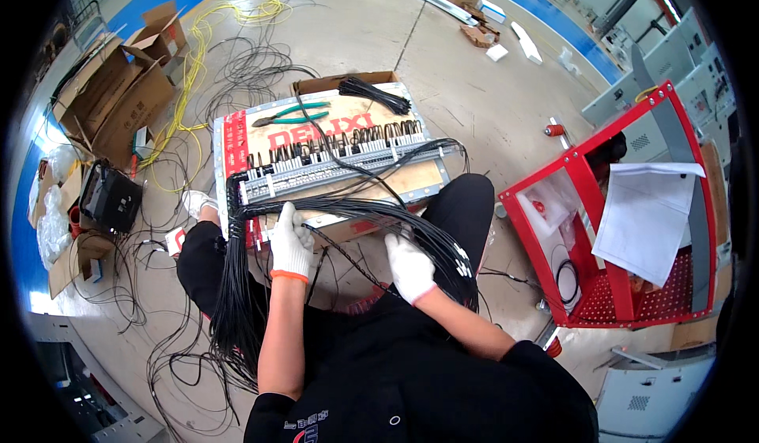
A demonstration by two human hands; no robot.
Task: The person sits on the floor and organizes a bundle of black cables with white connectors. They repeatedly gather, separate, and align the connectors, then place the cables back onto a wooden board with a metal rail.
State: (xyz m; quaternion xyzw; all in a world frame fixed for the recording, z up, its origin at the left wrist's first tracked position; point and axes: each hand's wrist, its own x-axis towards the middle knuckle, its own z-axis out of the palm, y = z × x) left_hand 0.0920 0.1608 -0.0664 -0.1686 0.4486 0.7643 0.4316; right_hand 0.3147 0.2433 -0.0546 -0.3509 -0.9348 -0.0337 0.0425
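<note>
1. My left grip [292, 241] touches black wires [348, 205] running past my right grip [409, 267]; whether either pinches, I can't tell.
2. Probably springy, slick, heavy together; I'd clasp them between both grips.

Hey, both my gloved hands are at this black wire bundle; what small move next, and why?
I'd probably use the white-gloved right hand to gather the bundle of thin black wires: its white-tipped ends spread out beside that hand, while the white-gloved left hand is at the tighter stretch along the long grey slotted rail.
</note>
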